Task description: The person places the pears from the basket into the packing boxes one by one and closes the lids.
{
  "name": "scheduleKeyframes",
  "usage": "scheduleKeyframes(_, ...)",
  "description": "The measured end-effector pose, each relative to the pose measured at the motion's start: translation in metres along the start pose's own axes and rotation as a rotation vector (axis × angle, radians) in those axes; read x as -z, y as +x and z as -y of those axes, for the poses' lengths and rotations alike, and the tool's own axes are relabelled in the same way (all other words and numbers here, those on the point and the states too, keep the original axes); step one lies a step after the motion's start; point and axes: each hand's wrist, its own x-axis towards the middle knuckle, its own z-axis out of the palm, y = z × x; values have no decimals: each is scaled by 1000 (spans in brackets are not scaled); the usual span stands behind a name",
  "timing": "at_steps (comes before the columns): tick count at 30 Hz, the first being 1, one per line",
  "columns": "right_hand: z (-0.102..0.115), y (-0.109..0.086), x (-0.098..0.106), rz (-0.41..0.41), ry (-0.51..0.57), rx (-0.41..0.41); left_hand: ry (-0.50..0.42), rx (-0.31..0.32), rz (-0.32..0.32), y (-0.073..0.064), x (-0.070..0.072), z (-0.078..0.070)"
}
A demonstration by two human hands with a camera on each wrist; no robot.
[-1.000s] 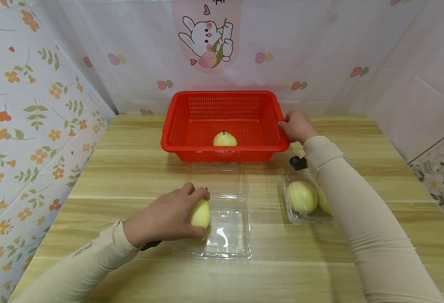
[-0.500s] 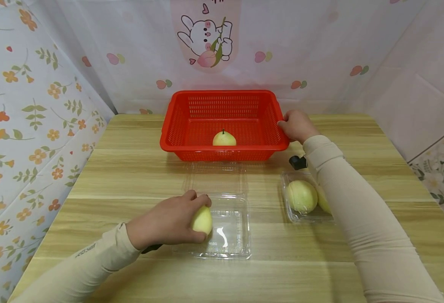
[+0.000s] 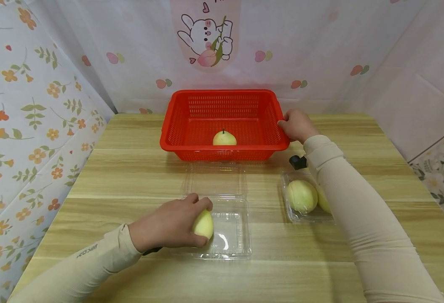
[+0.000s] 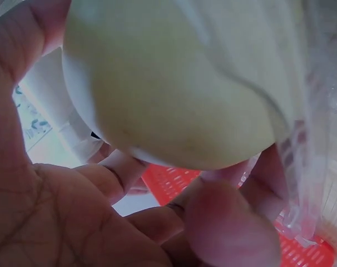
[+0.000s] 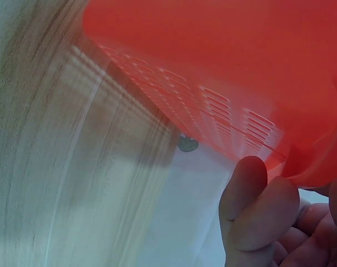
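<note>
My left hand (image 3: pixel 174 223) grips a pale yellow pear (image 3: pixel 204 224) over the left part of an open clear plastic clamshell box (image 3: pixel 241 235). In the left wrist view the pear (image 4: pixel 168 94) fills the upper middle, with fingers curled beneath it and the box's clear wall (image 4: pixel 307 167) beside it. My right hand (image 3: pixel 299 126) holds the right rim of a red plastic basket (image 3: pixel 222 153), thumb over the edge. From the right wrist, bent fingers (image 5: pixel 263 217) show under the rim of the basket (image 5: pixel 213 67). A second pear (image 3: pixel 224 139) sits inside the basket, near its front wall.
The clamshell's lid (image 3: pixel 216 179) lies folded back between its base and the basket. Right of it, another clear box (image 3: pixel 292 216) contains pears (image 3: pixel 302 197), partly covered by my right forearm. Patterned cloth (image 3: pixel 138 54) stands behind the wooden table (image 3: pixel 282 269).
My left hand has shifted slightly right and toward me with the pear, further over the clamshell base. The right hand and the basket stay in place.
</note>
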Motion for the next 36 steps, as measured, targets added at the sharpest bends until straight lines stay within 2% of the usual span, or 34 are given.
scheduleKeyframes(9,-2,1,0,-1,-8,-2,-2,-4,-13,-5,1,-3)
scheduleKeyframes(18,-3,3,-1,-4,2,-1,-21,-13,31,-6,-5,0)
scheduleKeyframes(24,-3,1,-1,-5,7,-7,-26,-33,31,-7,-7,4)
scheduleKeyframes(31,-2,1,-1,-7,3,-1,-24,-67,26,-9,-3,6)
scheduleKeyframes(36,-1,1,-1,-13,5,0,-23,-68,20,-10,2,6)
